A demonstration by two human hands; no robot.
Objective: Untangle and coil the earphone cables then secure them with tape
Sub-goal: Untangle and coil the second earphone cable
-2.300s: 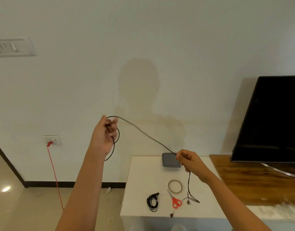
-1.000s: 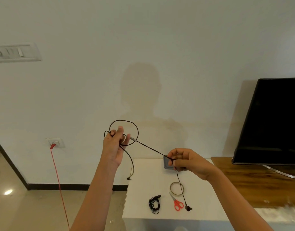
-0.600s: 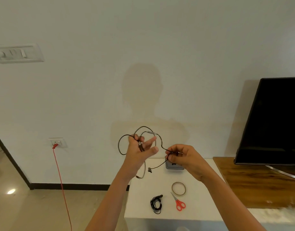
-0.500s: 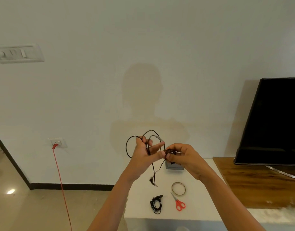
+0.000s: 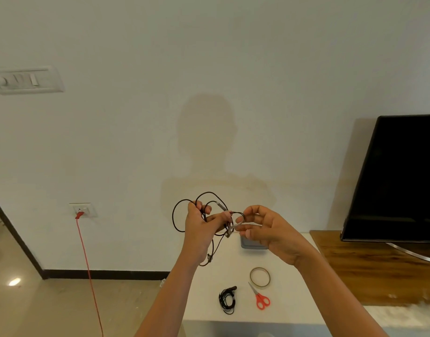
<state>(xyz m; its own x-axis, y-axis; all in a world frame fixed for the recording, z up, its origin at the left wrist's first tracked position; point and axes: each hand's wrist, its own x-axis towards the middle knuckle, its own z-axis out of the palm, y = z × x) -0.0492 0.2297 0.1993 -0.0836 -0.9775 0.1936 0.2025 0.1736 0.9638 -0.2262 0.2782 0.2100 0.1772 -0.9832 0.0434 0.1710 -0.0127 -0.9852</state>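
The left hand [image 5: 200, 227] grips the earphone cable [image 5: 173, 216], with black loops standing above its curled fingers and an end dangling below its wrist. Just beside it, the right hand [image 5: 269, 229] pinches a strand of that cable at its fingertips. Below the right hand, a tape roll [image 5: 250, 276], scissors [image 5: 261, 299] and a coiled earphone [image 5: 227, 300] lie on the table [image 5: 289, 307].

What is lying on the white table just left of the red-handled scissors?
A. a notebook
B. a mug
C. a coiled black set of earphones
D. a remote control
C: the coiled black earphones lie on the white table just left of the scissors, while the left hand grips a second cable.
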